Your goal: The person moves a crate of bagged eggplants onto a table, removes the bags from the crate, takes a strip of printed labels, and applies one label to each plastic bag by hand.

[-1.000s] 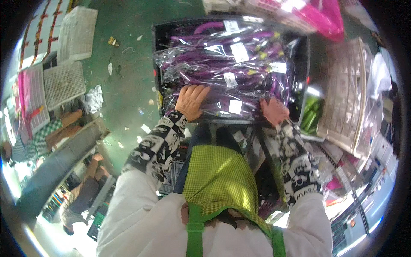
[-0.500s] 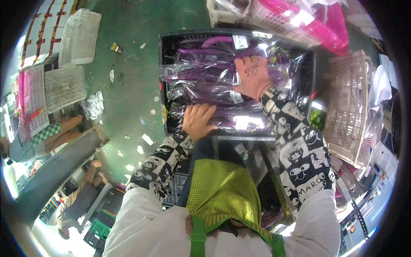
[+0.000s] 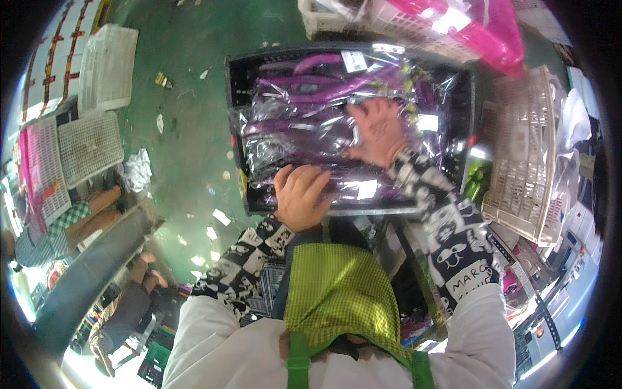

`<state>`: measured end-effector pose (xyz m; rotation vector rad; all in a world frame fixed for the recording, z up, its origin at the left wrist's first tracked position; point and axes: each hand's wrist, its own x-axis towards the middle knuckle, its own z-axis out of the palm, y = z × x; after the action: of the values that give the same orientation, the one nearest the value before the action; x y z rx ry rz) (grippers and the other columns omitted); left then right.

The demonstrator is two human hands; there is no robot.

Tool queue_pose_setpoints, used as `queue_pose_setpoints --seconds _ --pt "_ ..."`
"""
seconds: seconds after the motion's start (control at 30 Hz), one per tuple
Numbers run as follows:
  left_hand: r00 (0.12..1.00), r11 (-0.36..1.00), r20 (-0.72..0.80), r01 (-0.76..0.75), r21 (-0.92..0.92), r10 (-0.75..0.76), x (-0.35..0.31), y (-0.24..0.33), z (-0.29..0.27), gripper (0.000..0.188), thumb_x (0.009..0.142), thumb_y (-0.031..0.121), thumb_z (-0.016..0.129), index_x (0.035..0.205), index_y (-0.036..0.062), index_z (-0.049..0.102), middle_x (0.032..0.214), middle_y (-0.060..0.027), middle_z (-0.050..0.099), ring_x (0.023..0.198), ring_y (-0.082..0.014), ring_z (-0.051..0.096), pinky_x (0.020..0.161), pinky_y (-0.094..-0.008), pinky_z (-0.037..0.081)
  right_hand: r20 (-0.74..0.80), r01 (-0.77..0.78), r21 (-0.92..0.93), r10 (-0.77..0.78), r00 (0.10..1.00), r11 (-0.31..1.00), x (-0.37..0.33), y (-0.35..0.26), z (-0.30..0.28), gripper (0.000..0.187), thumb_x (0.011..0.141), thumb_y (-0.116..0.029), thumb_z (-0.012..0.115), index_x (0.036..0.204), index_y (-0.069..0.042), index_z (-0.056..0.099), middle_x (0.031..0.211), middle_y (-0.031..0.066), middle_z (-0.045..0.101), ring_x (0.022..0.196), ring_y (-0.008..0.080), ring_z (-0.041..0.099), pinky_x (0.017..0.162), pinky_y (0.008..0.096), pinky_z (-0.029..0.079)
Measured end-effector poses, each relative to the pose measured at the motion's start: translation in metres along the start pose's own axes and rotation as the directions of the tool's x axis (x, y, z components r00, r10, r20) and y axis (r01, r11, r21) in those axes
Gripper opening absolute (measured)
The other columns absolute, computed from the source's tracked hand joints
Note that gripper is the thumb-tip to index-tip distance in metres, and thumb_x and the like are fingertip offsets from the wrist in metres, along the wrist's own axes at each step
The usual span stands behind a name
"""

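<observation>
Head view: both hands, left hand [image 3: 299,196] and right hand [image 3: 379,133], lie open-palmed on crinkly clear bags [image 3: 311,123] (long purple eggplants) in a black crate [image 3: 234,97].

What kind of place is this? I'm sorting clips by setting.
Probably a produce packing area: a black crate of bagged purple eggplants, stacked white plastic baskets, and a littered green floor.

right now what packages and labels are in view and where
clear bags of long purple vegetables: glossy, filling the black crate ahead
white label: small rectangle, top bag at the far side
white label: small rectangle, near edge, beside the left hand
right hand: flat on the middle bags
</observation>
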<state>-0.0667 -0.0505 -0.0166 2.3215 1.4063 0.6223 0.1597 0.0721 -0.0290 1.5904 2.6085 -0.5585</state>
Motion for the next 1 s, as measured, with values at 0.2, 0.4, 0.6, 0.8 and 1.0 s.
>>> queue_pose_setpoints --seconds 0.2,0.4,0.6,0.8,1.0 --pt "0.959 0.901 0.007 0.262 0.344 -0.282 0.066 -0.047 0.026 0.057 0.093 0.036 0.057 0.145 0.0146 0.044 0.152 -0.0125 0.037 0.144 -0.0416 0.022 0.111 -0.0686 0.004 -0.212 0.097 0.108 -0.072 0.975 0.989 -0.012 0.006 0.026 0.089 0.067 -0.064 0.073 0.137 -0.014 0.050 0.128 0.0130 0.050 0.121 0.0349 0.044 0.104 0.0578 0.030" --pt "0.946 0.875 0.013 0.293 0.385 -0.323 0.098 -0.061 0.026 0.054 0.094 0.042 0.052 0.141 0.0153 0.047 0.148 -0.0136 0.042 0.138 -0.0394 0.034 0.109 -0.0647 0.019 -0.451 -0.013 0.191 0.099 0.887 0.982 0.002 -0.008 -0.008 0.078 0.072 -0.058 0.072 0.134 -0.013 0.052 0.131 0.0109 0.047 0.117 0.0334 0.045 0.103 0.0572 0.029" --pt "0.923 0.838 0.092 0.294 0.459 -0.374 0.071 -0.052 0.036 0.056 0.093 0.045 0.056 0.143 0.0225 0.044 0.152 -0.0126 0.034 0.138 -0.0422 0.029 0.109 -0.0709 0.012 -0.465 -0.285 0.195 0.344 0.816 0.939 0.030 0.009 0.030 0.061 0.085 -0.048 0.064 0.138 -0.021 0.050 0.144 0.0135 0.039 0.131 0.0422 0.035 0.105 0.0632 0.025" --pt "0.927 0.869 0.080 0.311 0.385 -0.368 0.070 -0.060 0.032 0.054 0.093 0.046 0.054 0.140 0.0205 0.048 0.153 -0.0121 0.034 0.139 -0.0378 0.031 0.110 -0.0705 0.009 -0.431 -0.317 0.214 0.381 0.818 0.924 0.022 -0.006 0.016 0.061 0.086 -0.044 0.064 0.139 -0.016 0.049 0.142 0.0170 0.041 0.131 0.0439 0.036 0.105 0.0642 0.026" --pt "0.949 0.897 0.050 0.275 0.347 -0.310 0.060 -0.064 0.035 0.061 0.094 0.049 0.052 0.146 0.0178 0.041 0.155 -0.0122 0.031 0.144 -0.0405 0.022 0.110 -0.0710 0.003 -0.219 -0.316 0.198 0.356 0.909 0.928 -0.052 -0.056 0.048 0.064 0.085 -0.038 0.068 0.139 -0.012 0.046 0.144 0.0173 0.035 0.134 0.0420 0.029 0.106 0.0650 0.023"
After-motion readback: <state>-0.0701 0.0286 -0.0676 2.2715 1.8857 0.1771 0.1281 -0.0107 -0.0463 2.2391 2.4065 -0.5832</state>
